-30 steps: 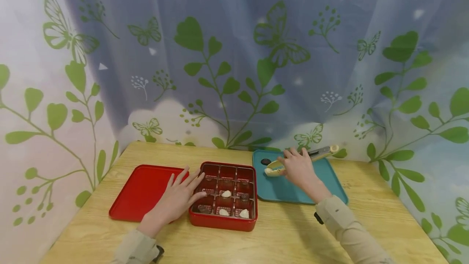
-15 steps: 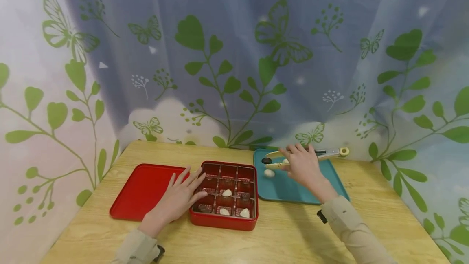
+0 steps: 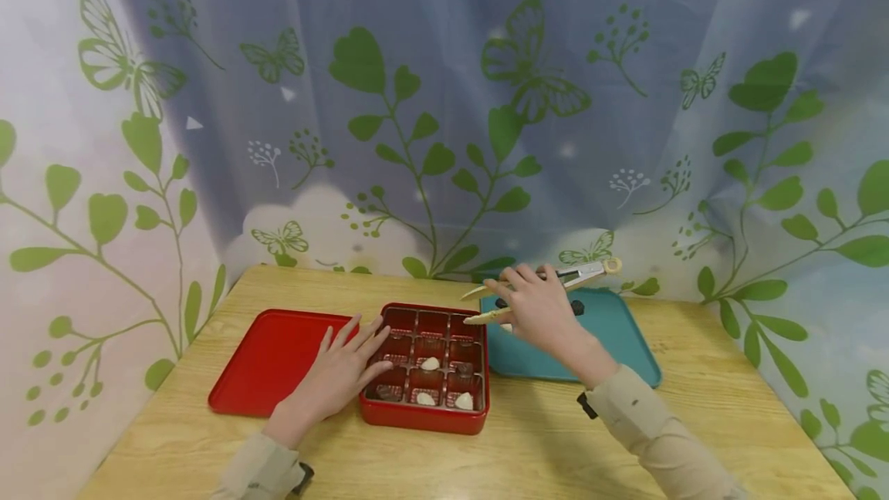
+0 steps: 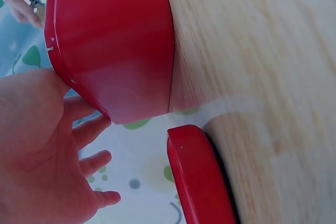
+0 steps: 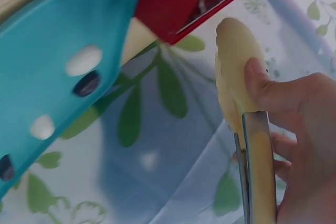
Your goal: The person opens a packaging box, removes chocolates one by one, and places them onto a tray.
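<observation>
In the head view, my left hand (image 3: 332, 373) rests its straight, spread fingers on the left rim of a red square box (image 3: 424, 418). The box has a divided insert with white and dark chocolates (image 3: 430, 363) in some middle and front compartments. My right hand (image 3: 543, 313) grips a pair of tongs (image 3: 590, 272) with cream tips. The tips stand apart over the box's back right corner, with nothing seen between them. In the right wrist view, thumb and fingers wrap the tongs (image 5: 247, 93). White pieces (image 5: 84, 60) and dark pieces (image 5: 86, 83) lie on the blue tray (image 5: 58, 30).
Left of the box lies a flat red lid (image 3: 267, 361), partly under my left forearm and hand. The blue tray (image 3: 625, 330) stands right of the box. All sit on a wooden table (image 3: 528, 454), with a patterned curtain (image 3: 417, 137) behind.
My right hand drew the tongs back from a white piece on the tray, spreading the tips, then swung them left to the box's back right corner. My left hand stayed in place.
</observation>
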Demonstrator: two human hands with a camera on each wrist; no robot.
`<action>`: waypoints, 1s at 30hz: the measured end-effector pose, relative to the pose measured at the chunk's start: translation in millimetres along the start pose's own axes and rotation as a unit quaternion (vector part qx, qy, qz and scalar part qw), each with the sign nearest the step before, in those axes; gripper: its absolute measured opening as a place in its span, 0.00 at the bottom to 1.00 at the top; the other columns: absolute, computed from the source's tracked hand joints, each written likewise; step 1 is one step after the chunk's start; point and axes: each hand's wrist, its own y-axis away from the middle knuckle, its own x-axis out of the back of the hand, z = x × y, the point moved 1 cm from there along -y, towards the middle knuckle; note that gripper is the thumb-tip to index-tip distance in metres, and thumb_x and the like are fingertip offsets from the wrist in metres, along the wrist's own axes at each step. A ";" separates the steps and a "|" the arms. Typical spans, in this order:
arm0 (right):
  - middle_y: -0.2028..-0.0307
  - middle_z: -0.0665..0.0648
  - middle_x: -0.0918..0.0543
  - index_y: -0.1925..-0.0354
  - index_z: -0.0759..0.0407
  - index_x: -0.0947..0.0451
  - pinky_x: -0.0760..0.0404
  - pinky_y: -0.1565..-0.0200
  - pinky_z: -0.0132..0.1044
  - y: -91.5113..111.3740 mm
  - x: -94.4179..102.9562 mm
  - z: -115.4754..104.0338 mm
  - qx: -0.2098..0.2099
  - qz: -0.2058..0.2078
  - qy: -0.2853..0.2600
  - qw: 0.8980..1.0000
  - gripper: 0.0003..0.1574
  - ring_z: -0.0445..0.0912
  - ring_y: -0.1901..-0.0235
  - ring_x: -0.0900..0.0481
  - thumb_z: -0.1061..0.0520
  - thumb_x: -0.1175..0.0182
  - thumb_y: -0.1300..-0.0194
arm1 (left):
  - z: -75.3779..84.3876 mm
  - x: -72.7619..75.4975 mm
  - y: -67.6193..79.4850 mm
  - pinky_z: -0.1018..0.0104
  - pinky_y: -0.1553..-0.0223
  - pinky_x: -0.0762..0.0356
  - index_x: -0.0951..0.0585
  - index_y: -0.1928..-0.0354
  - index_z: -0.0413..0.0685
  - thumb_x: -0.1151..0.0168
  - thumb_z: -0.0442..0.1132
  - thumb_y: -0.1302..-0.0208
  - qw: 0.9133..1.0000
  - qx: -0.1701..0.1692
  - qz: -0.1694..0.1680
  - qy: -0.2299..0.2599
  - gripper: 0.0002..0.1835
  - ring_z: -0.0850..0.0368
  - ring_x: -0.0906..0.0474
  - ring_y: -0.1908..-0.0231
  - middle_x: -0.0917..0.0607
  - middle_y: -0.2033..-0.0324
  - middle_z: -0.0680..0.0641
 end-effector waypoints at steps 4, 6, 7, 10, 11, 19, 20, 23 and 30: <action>0.50 0.52 0.18 0.38 0.44 0.19 0.27 0.51 0.52 -14.1 7.7 -15.1 0.061 0.003 0.003 0.998 0.37 0.50 0.51 0.24 0.39 0.24 0.45 | 1.1 1.4 0.1 0.26 0.30 0.53 0.33 0.25 0.46 0.43 0.55 0.26 1.000 0.000 0.003 -0.003 0.35 0.34 0.50 0.24 0.37 0.24 0.42; 0.49 0.50 0.18 0.38 0.42 0.19 0.26 0.47 0.52 -21.1 11.0 -23.0 0.089 -0.006 0.004 0.996 0.37 0.50 0.49 0.23 0.39 0.23 0.47 | 2.0 2.3 0.4 0.26 0.31 0.52 0.32 0.25 0.45 0.43 0.54 0.27 1.000 -0.001 0.006 -0.005 0.34 0.33 0.49 0.24 0.36 0.24 0.42; 0.48 0.50 0.18 0.38 0.41 0.19 0.26 0.45 0.53 -24.4 13.0 -26.9 0.101 -0.011 0.002 0.995 0.38 0.49 0.48 0.23 0.40 0.23 0.47 | 2.2 2.5 0.5 0.26 0.31 0.52 0.32 0.25 0.45 0.42 0.54 0.27 1.000 -0.001 0.008 -0.006 0.34 0.33 0.49 0.24 0.36 0.24 0.42; 0.46 0.49 0.18 0.38 0.38 0.19 0.27 0.41 0.52 -34.0 17.2 -38.2 0.132 -0.026 0.013 0.991 0.38 0.48 0.45 0.24 0.40 0.22 0.47 | 3.2 3.4 1.1 0.26 0.31 0.52 0.32 0.25 0.45 0.42 0.53 0.27 1.000 0.001 0.010 -0.008 0.34 0.33 0.48 0.24 0.36 0.25 0.42; 0.46 0.48 0.18 0.38 0.38 0.19 0.28 0.40 0.52 -37.1 18.6 -42.0 0.142 -0.031 0.018 0.989 0.37 0.48 0.45 0.24 0.40 0.22 0.47 | 3.6 3.6 1.4 0.26 0.31 0.52 0.31 0.26 0.45 0.42 0.53 0.27 1.000 0.000 0.012 -0.007 0.34 0.33 0.48 0.24 0.35 0.25 0.42; 0.45 0.43 0.16 0.46 0.35 0.14 0.31 0.34 0.47 -57.1 26.5 -76.1 0.193 -0.065 0.087 0.975 0.24 0.43 0.42 0.23 0.43 0.25 0.42 | 5.6 6.0 2.8 0.26 0.30 0.52 0.30 0.26 0.44 0.42 0.52 0.26 1.000 0.009 0.008 -0.003 0.32 0.34 0.49 0.24 0.35 0.25 0.42; 0.45 0.42 0.16 0.47 0.34 0.13 0.31 0.34 0.47 -59.0 26.7 -80.7 0.196 -0.070 0.095 0.974 0.23 0.42 0.42 0.23 0.43 0.25 0.41 | 5.5 6.0 2.8 0.26 0.30 0.52 0.30 0.26 0.44 0.42 0.52 0.26 1.000 0.011 0.008 -0.004 0.32 0.34 0.49 0.24 0.35 0.25 0.42; 0.45 0.40 0.16 0.50 0.35 0.12 0.33 0.32 0.44 -63.6 25.7 -93.3 0.198 -0.085 0.120 0.969 0.16 0.40 0.41 0.24 0.43 0.28 0.38 | 5.3 5.9 2.6 0.27 0.30 0.52 0.30 0.27 0.44 0.41 0.51 0.26 1.000 0.011 0.007 -0.005 0.32 0.34 0.49 0.24 0.35 0.25 0.42; 0.41 0.38 0.19 0.49 0.33 0.13 0.36 0.29 0.43 -66.8 17.2 -110.1 0.194 -0.147 0.161 0.957 0.15 0.39 0.35 0.28 0.44 0.32 0.34 | 4.2 4.2 1.5 0.26 0.31 0.52 0.29 0.27 0.45 0.41 0.51 0.26 1.000 0.010 0.008 -0.001 0.31 0.34 0.49 0.24 0.35 0.25 0.43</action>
